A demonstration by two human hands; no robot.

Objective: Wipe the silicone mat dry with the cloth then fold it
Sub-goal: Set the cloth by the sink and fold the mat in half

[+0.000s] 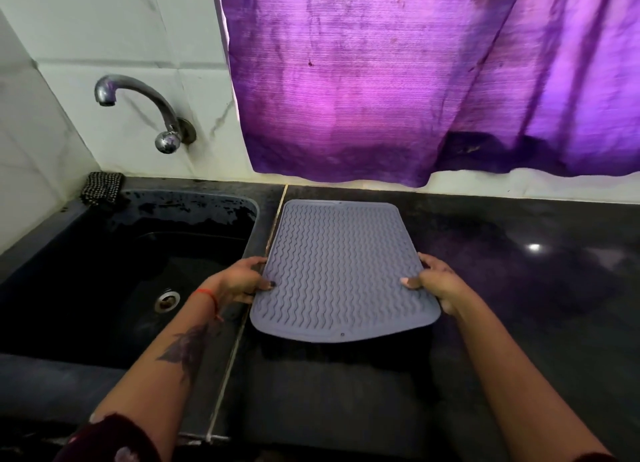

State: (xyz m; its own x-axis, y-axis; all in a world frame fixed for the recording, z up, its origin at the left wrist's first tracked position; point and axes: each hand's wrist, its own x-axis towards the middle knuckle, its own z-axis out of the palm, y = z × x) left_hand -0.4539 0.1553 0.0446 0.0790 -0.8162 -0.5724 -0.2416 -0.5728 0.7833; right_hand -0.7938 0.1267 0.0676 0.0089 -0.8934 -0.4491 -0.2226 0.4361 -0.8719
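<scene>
Head view: 2 bare forearms are seen reaching forward over the dark counter [519, 288]. The grey silicone mat [341, 271] is held between the hands, near edge raised off the counter, far edge apparently resting on it. The left hand [242, 281] is pinching the mat's left edge, thumb on top. The right hand [436, 281] is gripping the right edge, thumb likewise on the ribbed surface. Left of the mat a black sink [104, 271] is noted. Beyond, a checked cloth [102, 186] is lying at the sink's far corner, below a wall tap [138, 111]; a purple curtain [415, 80] is hanging behind.
</scene>
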